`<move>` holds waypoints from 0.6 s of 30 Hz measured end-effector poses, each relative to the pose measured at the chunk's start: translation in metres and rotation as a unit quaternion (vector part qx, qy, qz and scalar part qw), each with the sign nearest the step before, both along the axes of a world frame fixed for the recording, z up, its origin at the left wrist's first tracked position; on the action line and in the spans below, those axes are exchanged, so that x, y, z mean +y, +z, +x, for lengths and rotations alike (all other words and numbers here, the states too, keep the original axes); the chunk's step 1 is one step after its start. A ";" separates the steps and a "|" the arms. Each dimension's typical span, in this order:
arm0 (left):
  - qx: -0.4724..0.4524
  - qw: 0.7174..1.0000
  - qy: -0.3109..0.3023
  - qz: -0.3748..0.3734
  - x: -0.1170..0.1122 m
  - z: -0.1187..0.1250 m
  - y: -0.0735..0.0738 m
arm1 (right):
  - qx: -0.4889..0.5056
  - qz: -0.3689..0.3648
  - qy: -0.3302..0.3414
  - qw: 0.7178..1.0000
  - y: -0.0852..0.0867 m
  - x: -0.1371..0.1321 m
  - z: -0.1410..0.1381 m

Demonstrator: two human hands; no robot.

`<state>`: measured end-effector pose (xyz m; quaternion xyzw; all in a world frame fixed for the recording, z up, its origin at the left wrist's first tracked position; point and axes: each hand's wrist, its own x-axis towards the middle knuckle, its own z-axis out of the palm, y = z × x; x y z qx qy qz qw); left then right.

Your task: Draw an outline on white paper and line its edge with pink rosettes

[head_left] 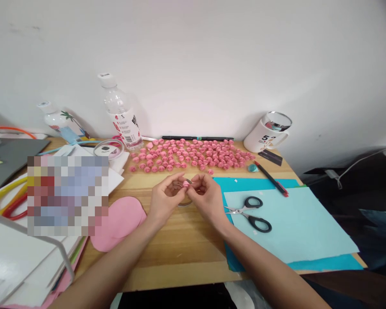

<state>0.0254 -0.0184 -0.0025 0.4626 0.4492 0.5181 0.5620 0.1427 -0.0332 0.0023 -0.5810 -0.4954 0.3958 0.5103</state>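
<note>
My left hand (pixel 166 195) and my right hand (pixel 206 195) meet over the middle of the wooden desk. Their fingertips pinch a small curled piece of pink paper (pixel 186 183) between them. Right below the fingers lies a ring that looks like a roll of tape (pixel 184 205), mostly covered by the hands. Just beyond them, several small rolled pink paper roses (pixel 194 163) spread in a wide patch. Pink paper circles (pixel 117 223) lie beside my left forearm. Black-handled scissors (pixel 242 210), blades slightly apart, rest on light blue paper (pixel 296 223) right of my right hand.
Along the wall stand a clear bottle (pixel 124 116), a smaller bottle (pixel 62 122) and a white mug (pixel 263 135). A pen (pixel 272 179) and a small teal roll (pixel 252 168) lie at right. Papers (pixel 16 253) and yellow-red scissors (pixel 11 201) crowd the left.
</note>
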 end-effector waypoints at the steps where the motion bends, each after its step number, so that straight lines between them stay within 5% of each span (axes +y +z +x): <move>1: 0.010 1.000 -0.007 0.013 0.000 0.000 0.001 | -0.010 0.000 0.007 1.000 0.001 0.000 0.001; 7: 0.083 0.996 -0.015 0.042 -0.001 -0.002 0.002 | -0.091 0.034 0.029 0.995 0.002 0.000 0.005; 12: 0.038 0.998 -0.025 -0.031 -0.001 -0.003 -0.001 | -0.170 0.079 0.053 0.981 -0.002 -0.002 0.004; 18: -0.003 0.998 -0.030 -0.049 0.002 -0.003 -0.001 | -0.017 0.011 0.040 0.999 0.001 0.003 0.008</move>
